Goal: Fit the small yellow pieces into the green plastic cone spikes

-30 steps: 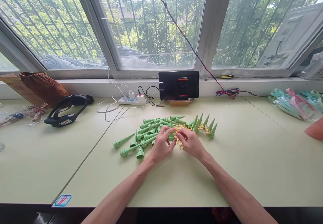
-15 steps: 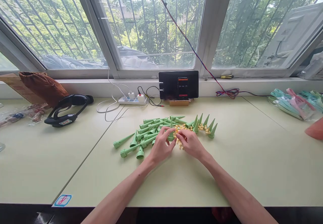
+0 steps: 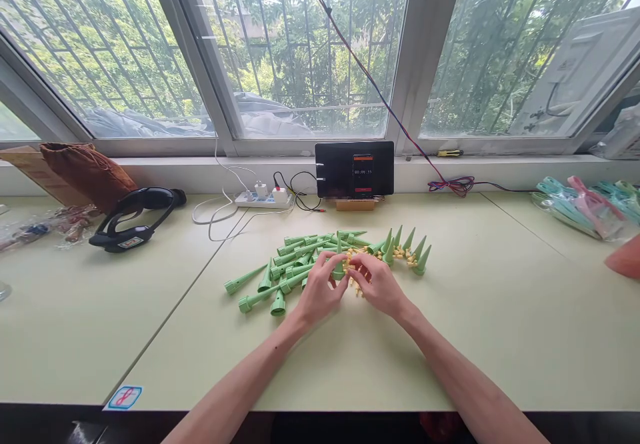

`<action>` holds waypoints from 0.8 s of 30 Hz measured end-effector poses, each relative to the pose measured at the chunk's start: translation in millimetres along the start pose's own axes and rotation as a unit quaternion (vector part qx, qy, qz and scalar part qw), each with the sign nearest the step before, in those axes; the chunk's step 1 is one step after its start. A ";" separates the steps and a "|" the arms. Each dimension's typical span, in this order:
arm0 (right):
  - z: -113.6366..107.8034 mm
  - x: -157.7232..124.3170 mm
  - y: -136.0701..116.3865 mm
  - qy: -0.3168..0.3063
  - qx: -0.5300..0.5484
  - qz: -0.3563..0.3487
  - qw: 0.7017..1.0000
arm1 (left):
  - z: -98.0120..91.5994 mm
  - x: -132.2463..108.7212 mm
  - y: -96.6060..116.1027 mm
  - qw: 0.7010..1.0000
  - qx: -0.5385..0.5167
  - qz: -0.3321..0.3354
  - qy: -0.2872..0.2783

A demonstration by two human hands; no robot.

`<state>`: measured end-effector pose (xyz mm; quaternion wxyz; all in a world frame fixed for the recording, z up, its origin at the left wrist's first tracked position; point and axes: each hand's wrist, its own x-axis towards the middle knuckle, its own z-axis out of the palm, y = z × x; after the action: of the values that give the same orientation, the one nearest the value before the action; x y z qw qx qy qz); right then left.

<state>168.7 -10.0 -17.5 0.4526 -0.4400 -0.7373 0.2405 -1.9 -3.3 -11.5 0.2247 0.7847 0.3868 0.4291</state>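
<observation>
"Where's the green cone (image 3: pixel 338 273)?"
"Clamped in the left hand (image 3: pixel 320 291), long axis upright, tip up."
"And the right hand (image 3: pixel 377 285)?"
"Just right of the cone, fingertips together, seemingly on a yellow piece (image 3: pixel 349 263); only that shows between."
"What crowds it?"
"Green spikes (image 3: pixel 299 279) heaped left of and beyond the cone; loose yellow pieces (image 3: pixel 357 290) and standing cones (image 3: pixel 423 261) to its right."

Bright daylight through the windows (image 3: pixel 300 64) lights the pale desk (image 3: pixel 500 337), while wide-angle distortion slants the window frames (image 3: pixel 193 57) and small yellow pieces (image 3: pixel 399 253) blur together.
</observation>
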 end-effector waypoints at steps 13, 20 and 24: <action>0.7 -0.2 3.0 -0.030 -0.036 0.027 0.999 | 0.4 -1.6 -3.3 1.000 0.007 -0.005 -0.023; 0.0 0.3 1.1 -0.016 -0.008 0.033 0.999 | 0.7 -0.7 -2.0 1.000 0.000 -0.016 -0.024; 0.1 -0.1 1.6 -0.017 -0.014 0.014 1.000 | 0.6 -0.7 -2.5 0.999 0.000 -0.024 -0.023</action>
<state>169.4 -9.3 -18.8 0.4301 -0.4523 -0.7423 0.2438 -2.7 -2.4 -13.9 0.2438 0.7851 0.4000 0.4051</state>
